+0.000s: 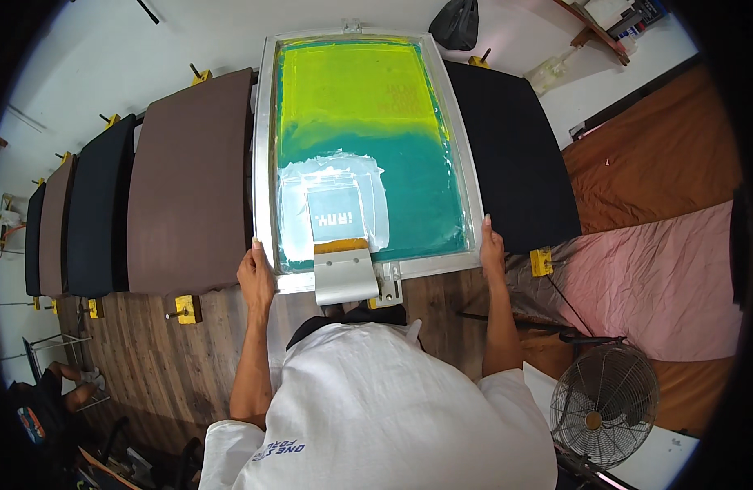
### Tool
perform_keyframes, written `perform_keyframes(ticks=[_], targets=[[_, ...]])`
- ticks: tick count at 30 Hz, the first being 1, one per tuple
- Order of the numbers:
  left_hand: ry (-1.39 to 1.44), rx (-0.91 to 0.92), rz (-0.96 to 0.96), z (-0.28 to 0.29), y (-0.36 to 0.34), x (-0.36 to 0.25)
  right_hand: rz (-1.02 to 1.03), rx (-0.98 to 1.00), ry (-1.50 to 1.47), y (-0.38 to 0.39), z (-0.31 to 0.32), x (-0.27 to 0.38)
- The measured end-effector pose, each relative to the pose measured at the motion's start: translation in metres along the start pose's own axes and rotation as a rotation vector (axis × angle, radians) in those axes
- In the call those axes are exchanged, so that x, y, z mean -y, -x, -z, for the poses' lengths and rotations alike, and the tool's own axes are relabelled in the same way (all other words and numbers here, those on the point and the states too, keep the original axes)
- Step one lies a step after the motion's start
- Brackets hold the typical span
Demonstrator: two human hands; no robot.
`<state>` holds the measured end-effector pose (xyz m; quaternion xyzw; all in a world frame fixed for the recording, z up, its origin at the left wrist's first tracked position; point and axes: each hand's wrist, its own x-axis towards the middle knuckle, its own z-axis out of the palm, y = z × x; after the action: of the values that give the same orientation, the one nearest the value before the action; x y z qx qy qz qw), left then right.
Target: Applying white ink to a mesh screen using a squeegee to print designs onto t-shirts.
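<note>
A metal-framed printing screen (265, 163) is held between my two hands. My left hand (256, 276) grips its left side near the lower corner, thumb on the rim. My right hand (492, 249) clasps the right side, also with the thumb up. The mesh (421, 200) is teal below and yellow-green across its far part. White ink (368, 184) is smeared around a small design at the lower left. A squeegee (344, 276) with a metal holder and an amber blade leans over the near rim. Fingers under the frame are hidden.
To the left, brown fabric (189, 180) and black fabric (103, 204) cover a row of boards. Another black-covered board (515, 155) lies right of the screen. Yellow blocks (187, 309) edge the boards. A fan (605, 404) stands at lower right; a person (46, 408) sits at lower left.
</note>
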<state>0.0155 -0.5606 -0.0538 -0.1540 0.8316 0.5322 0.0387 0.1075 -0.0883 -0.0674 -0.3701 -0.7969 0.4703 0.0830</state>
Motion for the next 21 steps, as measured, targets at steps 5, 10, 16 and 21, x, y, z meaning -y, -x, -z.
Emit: perform_keyframes(ticks=[5, 10, 16, 21], targets=[[-0.051, -0.012, 0.005, -0.001, -0.001, 0.005, -0.009, -0.023, -0.055, 0.016, -0.004, 0.019], [-0.011, -0.036, -0.034, -0.007, -0.001, 0.017, 0.035, -0.028, -0.09, 0.01, -0.006, -0.002], [-0.002, -0.042, -0.016, -0.006, -0.004, 0.01, -0.033, -0.02, -0.104, 0.005, -0.008, -0.015], [-0.001, -0.036, -0.025, -0.012, -0.008, 0.015, -0.051, -0.04, -0.045, 0.003, -0.009, -0.015]])
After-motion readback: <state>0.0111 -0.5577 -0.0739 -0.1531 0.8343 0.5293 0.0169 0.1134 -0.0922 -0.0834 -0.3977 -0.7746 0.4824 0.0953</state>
